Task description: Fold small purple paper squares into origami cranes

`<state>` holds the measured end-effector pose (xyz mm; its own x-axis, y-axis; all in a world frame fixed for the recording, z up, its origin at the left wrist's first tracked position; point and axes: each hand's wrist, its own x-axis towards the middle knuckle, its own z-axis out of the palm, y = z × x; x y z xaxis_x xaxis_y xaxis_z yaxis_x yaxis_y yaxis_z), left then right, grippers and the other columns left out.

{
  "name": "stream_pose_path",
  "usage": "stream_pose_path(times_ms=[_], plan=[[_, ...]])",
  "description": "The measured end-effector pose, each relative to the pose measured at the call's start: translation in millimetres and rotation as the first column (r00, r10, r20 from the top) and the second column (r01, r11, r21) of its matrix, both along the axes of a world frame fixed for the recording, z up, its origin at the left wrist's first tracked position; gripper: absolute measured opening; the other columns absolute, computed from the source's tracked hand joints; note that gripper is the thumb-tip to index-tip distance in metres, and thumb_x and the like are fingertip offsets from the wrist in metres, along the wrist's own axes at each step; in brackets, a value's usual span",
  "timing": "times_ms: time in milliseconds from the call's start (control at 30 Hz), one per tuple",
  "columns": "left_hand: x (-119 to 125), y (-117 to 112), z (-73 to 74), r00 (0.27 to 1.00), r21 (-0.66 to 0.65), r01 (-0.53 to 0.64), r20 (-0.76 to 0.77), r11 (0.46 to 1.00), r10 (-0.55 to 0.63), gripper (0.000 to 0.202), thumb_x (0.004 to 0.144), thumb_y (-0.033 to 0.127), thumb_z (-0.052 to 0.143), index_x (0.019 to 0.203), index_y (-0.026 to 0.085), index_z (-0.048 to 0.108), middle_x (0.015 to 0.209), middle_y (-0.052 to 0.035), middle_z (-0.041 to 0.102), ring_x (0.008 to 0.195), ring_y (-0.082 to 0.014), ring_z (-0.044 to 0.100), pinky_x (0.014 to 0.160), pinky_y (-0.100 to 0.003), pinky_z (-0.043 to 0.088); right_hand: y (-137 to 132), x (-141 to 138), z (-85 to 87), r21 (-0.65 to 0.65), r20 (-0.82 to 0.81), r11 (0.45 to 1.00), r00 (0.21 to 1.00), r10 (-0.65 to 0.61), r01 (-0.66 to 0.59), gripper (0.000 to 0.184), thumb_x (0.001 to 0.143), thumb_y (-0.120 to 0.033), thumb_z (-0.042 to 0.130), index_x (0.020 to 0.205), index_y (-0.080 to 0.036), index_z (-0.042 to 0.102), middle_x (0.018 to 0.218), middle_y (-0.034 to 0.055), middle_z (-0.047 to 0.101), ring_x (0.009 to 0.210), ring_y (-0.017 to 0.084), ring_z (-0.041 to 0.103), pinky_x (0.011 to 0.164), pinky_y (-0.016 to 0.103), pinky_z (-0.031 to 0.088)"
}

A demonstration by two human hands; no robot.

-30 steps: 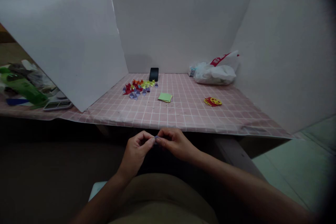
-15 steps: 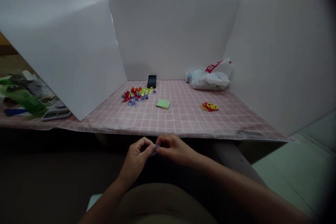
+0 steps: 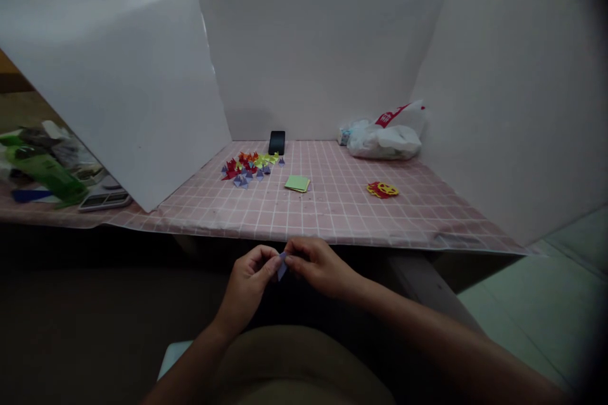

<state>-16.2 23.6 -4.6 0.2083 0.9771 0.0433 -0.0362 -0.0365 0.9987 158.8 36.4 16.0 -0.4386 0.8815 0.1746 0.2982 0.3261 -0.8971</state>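
Observation:
My left hand [image 3: 249, 281] and my right hand [image 3: 319, 264] meet below the near edge of the table, over my lap. Both pinch a small purple folded paper piece [image 3: 282, 264] between thumb and fingertips. On the pink checked tablecloth [image 3: 332, 209] lies a cluster of small folded paper pieces [image 3: 247, 164] in red, orange, yellow-green and purple. A stack of green paper squares [image 3: 297, 183] lies just right of the cluster.
A black phone [image 3: 277, 142] leans at the back wall. A white plastic bag [image 3: 387, 136] sits at the back right, a red and yellow paper cut-out [image 3: 382, 189] in front of it. White boards [image 3: 313, 57] wall in the table. A calculator [image 3: 97, 200] and green packaging [image 3: 45, 171] lie left.
The purple piece has turned between my fingertips and now points down a little more. The camera view shifted slightly; my hands stayed over my lap.

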Motion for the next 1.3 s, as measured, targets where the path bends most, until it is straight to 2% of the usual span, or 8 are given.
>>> stream_pose_path(times_ms=[267, 433, 533, 667, 800, 1033, 1200, 1300], plan=[[7.4, -6.9, -3.8, 0.995, 0.063, -0.086, 0.06, 0.994, 0.082, 0.018, 0.086, 0.032, 0.065, 0.077, 0.017, 0.061, 0.066, 0.0025, 0.057, 0.062, -0.0109, 0.049, 0.062, -0.022, 0.04, 2.1, -3.6, -9.8, -0.099, -0.159, 0.995, 0.987, -0.014, -0.002, 0.011, 0.084, -0.023, 0.058, 0.075, -0.017, 0.056, 0.065, -0.0024, 0.054, 0.06, 0.011, 0.048, 0.056, 0.023, 0.036], [5.1, -5.0, 0.9, 0.996, 0.087, -0.091, -0.001, 0.992, 0.091, 0.018, 0.083, 0.032, 0.068, 0.077, 0.016, 0.063, 0.068, 0.0013, 0.06, 0.065, -0.0126, 0.054, 0.065, -0.024, 0.043, 1.1, 0.0, -2.3, 0.092, 0.005, 0.994, 0.999, -0.052, 0.052, 0.009, 0.081, -0.013, 0.056, 0.072, -0.016, 0.057, 0.068, -0.0012, 0.057, 0.064, 0.012, 0.049, 0.059, 0.023, 0.036], [1.1, -2.2, 1.9, 0.998, 0.058, -0.043, -0.049, 0.997, 0.046, 0.018, 0.08, 0.032, 0.07, 0.077, 0.015, 0.066, 0.069, -0.0003, 0.063, 0.067, -0.0139, 0.056, 0.066, -0.025, 0.044, 0.7, 3.3, 2.9, 0.152, 0.089, 0.988, 0.995, -0.032, 0.018, 0.009, 0.079, -0.01, 0.057, 0.073, -0.016, 0.058, 0.069, -0.0008, 0.058, 0.065, 0.012, 0.05, 0.06, 0.024, 0.035], [-1.0, -3.4, 3.5, 1.0, 0.054, 0.006, -0.026, 0.999, -0.005, 0.019, 0.081, 0.033, 0.069, 0.074, 0.016, 0.067, 0.069, -0.001, 0.064, 0.066, -0.0143, 0.057, 0.066, -0.025, 0.045, 1.1, 4.3, 5.2, -0.034, -0.046, 0.998, 0.997, 0.057, -0.058, 0.009, 0.083, -0.021, 0.059, 0.075, -0.017, 0.058, 0.066, -0.0014, 0.057, 0.061, 0.011, 0.05, 0.058, 0.024, 0.036], [2.3, -7.4, 4.7, 0.998, 0.098, -0.06, 0.034, 0.993, 0.057, 0.017, 0.082, 0.031, 0.068, 0.073, 0.017, 0.067, 0.069, -0.0006, 0.065, 0.067, -0.0147, 0.058, 0.068, -0.025, 0.046, 0.6, 0.8, 1.0, -0.216, -0.235, 0.969, 0.97, 0.065, -0.118, 0.018, 0.083, -0.032, 0.063, 0.077, -0.017, 0.057, 0.066, -0.0016, 0.058, 0.059, 0.011, 0.05, 0.057, 0.024, 0.039], [2.4, -8.8, 5.2, 0.997, 0.082, -0.074, 0.007, 0.994, 0.074, 0.019, 0.081, 0.033, 0.068, 0.073, 0.016, 0.065, 0.066, 0.0001, 0.063, 0.063, -0.0132, 0.056, 0.063, -0.023, 0.045, -4.1, -2.1, -2.8, -0.094, -0.187, 0.993, 0.981, 0.05, -0.069, 0.018, 0.085, -0.03, 0.061, 0.075, -0.016, 0.058, 0.067, -0.0009, 0.057, 0.063, 0.011, 0.049, 0.058, 0.024, 0.037], [2.1, -11.8, 0.2, 0.991, 0.127, -0.113, 0.081, 0.985, 0.103, 0.015, 0.084, 0.03, 0.067, 0.077, 0.017, 0.065, 0.071, 0.0006, 0.064, 0.068, -0.0133, 0.058, 0.068, -0.023, 0.046, -6.7, -3.5, -1.8, -0.131, -0.241, 0.987, 0.969, 0.061, -0.094, 0.021, 0.088, -0.035, 0.059, 0.08, -0.016, 0.058, 0.068, -0.0008, 0.057, 0.061, 0.011, 0.049, 0.057, 0.024, 0.039], [2.0, -11.9, -1.5, 0.99, 0.14, -0.138, 0.057, 0.981, 0.131, 0.014, 0.083, 0.03, 0.067, 0.078, 0.018, 0.065, 0.071, 0.001, 0.063, 0.068, -0.0134, 0.057, 0.067, -0.023, 0.045, -6.1, -3.0, -2.7, -0.076, -0.162, 0.996, 0.986, 0.044, -0.056, 0.017, 0.087, -0.031, 0.06, 0.078, -0.016, 0.058, 0.068, -0.0007, 0.058, 0.061, 0.011, 0.05, 0.056, 0.023, 0.039]])
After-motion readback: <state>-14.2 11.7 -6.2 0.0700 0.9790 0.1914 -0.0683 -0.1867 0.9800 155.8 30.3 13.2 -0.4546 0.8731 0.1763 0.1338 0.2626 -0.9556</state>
